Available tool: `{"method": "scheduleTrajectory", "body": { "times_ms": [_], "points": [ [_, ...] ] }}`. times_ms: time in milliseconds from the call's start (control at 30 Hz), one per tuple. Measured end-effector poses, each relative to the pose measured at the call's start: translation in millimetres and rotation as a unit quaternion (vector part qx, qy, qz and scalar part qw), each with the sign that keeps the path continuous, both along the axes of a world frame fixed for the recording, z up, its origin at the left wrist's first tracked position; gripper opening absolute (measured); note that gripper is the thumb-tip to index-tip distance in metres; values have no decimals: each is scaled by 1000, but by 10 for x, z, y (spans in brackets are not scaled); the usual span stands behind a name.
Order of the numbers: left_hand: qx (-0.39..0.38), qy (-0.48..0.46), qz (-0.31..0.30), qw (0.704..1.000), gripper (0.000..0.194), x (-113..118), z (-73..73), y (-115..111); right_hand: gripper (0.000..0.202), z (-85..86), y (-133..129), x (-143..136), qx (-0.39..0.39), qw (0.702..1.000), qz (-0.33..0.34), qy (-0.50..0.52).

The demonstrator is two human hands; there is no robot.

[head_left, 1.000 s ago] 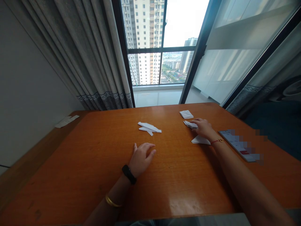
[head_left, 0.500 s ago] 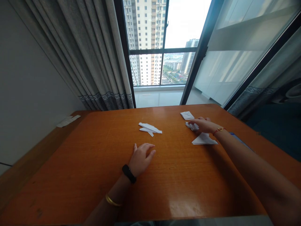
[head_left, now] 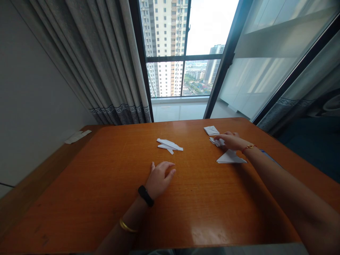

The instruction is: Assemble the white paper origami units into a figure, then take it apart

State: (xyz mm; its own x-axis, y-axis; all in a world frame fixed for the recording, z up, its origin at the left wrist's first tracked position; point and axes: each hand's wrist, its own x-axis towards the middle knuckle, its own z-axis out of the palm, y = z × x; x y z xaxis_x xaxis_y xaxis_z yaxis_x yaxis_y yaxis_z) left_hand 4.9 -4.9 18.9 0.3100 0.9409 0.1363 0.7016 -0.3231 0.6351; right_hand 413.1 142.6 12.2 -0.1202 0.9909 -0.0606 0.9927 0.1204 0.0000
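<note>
My left hand (head_left: 160,179) rests on the wooden table, palm down, fingers apart, holding nothing. Beyond it lies a folded white paper shape (head_left: 170,145) with narrow, crossing points. Over to the right, my right hand (head_left: 231,140) reaches across a small crumpled-looking folded paper (head_left: 216,142). Its fingers are stretched out and touch the top of this paper, which stays on the table; the thumb is hidden. A white folded paper triangle (head_left: 230,157) lies just below my right wrist. Behind the fingers is a flat folded paper square (head_left: 211,130) with crease lines.
The orange-brown table (head_left: 119,198) reaches to a glass door and window at the far side. A blue-edged flat object (head_left: 267,156) is partly covered by my right forearm. White paper strips (head_left: 78,136) lie at the far left by the wall, near a grey curtain (head_left: 106,63).
My right hand has shifted very slightly to the right over the small folded paper. The left hand and the other papers stay where they were.
</note>
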Motion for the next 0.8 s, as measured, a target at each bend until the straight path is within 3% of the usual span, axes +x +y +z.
{"method": "scheduleTrajectory", "body": {
  "times_ms": [200, 333, 433, 533, 700, 800],
  "points": [
    [1, -2, -6, 1000, 23, 0, 0, 5, 61, 111, -26, -87, -13, 1000, 3, 27],
    [-1, -6, -7, 1000, 24, 1, 5, 0, 48, 237, -86, -377, 53, 997, -9, 60],
    [0, -13, -10, 1000, 23, 2, 8, -2, 40, 268, -145, -800, 83, 990, 25, 109],
    [4, -23, -12, 1000, 22, 1, -1, 2, 36, 215, -167, -1384, 51, 984, 65, 156],
    [10, -46, -12, 999, 21, -8, -33, 21, 60, 86, -61, -2383, 41, 986, 28, 158],
    [32, -90, -6, 995, 20, -26, -62, 55, 64, 68, -45, -2753, 28, 989, 24, 145]
  ]
}}
